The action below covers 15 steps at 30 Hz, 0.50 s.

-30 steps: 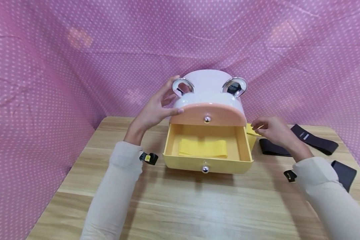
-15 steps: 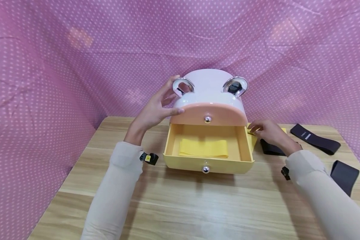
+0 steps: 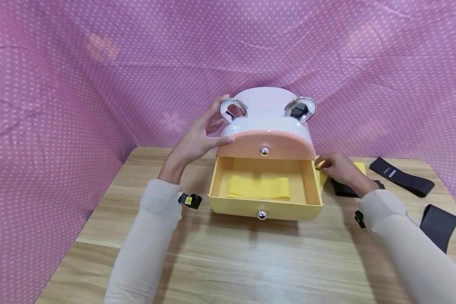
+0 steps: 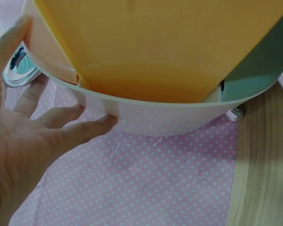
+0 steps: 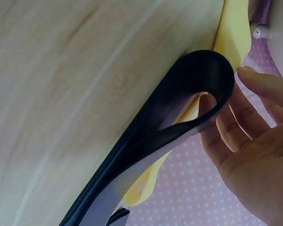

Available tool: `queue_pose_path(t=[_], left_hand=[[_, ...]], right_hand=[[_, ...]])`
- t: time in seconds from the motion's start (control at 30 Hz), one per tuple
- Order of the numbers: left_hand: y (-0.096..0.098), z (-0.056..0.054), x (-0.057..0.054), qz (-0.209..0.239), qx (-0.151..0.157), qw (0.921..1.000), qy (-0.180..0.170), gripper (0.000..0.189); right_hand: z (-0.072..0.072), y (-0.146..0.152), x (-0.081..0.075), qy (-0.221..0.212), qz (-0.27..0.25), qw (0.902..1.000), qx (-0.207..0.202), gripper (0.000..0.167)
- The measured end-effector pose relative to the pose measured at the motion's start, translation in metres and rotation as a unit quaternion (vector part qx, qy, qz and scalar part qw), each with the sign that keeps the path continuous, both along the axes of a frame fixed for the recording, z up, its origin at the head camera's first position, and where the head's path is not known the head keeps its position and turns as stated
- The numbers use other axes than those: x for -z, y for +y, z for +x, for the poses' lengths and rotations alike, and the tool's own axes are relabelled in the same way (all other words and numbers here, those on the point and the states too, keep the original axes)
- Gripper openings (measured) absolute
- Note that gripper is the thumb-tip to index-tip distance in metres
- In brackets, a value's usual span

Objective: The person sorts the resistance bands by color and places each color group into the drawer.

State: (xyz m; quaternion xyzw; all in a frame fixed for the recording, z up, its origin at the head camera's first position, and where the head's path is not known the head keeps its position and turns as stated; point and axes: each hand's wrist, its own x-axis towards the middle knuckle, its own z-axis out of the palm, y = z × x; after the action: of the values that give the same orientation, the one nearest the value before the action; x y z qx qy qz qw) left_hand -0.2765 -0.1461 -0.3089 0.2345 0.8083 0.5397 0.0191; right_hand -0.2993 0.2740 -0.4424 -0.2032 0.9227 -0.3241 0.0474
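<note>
Left hand grips one cabinet facing frame bottom; right hand, grip unclear, meets yellow band near three black bands.

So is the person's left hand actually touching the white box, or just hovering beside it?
Touching: in the left wrist view, the left hand rests its fingertips against the outside of the white box.

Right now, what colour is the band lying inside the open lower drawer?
Plain yellow; the band in the drawer shows best in the head view.
</note>
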Motion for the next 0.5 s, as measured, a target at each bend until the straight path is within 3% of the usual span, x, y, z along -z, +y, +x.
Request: queue_pose_path(t=[0.5], left_hand=[[0.0001,-0.0007,-0.0003,0.006,0.006,1.0000,-0.003,0.100]], right_hand=[[0.0020,-0.0020,-0.0048,-0.019,0.014,0.9992,-0.031,0.025]])
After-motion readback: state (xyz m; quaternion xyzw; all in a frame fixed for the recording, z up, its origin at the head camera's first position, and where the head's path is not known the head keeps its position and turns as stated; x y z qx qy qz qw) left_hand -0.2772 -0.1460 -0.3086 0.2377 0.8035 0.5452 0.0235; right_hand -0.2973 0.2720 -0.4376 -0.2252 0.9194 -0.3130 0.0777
